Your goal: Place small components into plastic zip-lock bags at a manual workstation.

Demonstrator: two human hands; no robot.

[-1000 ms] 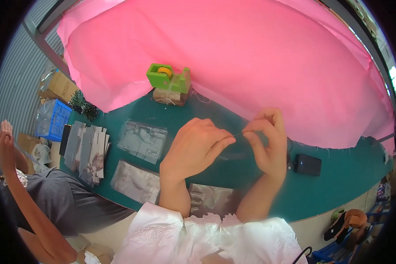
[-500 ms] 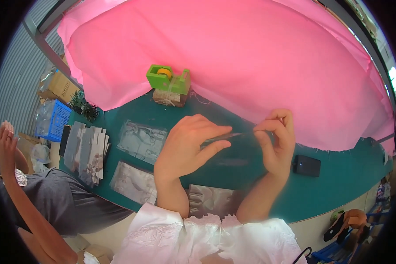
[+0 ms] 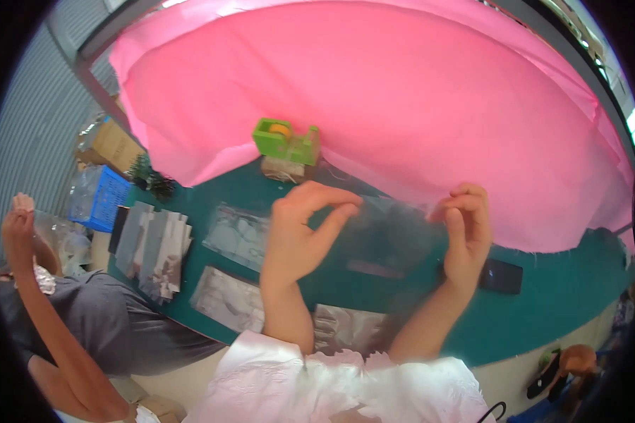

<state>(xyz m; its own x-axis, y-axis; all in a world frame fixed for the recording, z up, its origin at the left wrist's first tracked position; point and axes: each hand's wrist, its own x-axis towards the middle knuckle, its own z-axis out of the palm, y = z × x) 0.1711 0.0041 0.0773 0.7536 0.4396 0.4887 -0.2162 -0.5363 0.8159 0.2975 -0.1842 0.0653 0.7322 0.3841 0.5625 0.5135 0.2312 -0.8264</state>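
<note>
Above the green table, a clear plastic bag [image 3: 395, 229] is stretched out between my two hands, its outline faint and smeared. My left hand [image 3: 305, 236] pinches its upper left corner between thumb and forefinger. At the opposite upper corner my right hand [image 3: 468, 229] grips it with bent fingers, the fingertips partly blurred. Below the hands lies a stack of silvery packets [image 3: 349, 326], partly behind my left forearm. Left of my left hand are a stack of clear bags [image 3: 236, 236] and a stack of grey-white packets [image 3: 226, 296].
A green tape dispenser [image 3: 286, 141] stands at the back on a brownish block [image 3: 283, 169]. Pink cloth [image 3: 374, 99] hangs behind. Grey and white strips [image 3: 155, 247] lie at left; a dark box [image 3: 501, 276] at right. Another person's hand [image 3: 19, 229] is far left, near a blue crate [image 3: 109, 201].
The clear bag, a thin strip seen nearly edge-on before, now hangs spread out. My right hand has turned more upright. The whole scene has shifted slightly right and down.
</note>
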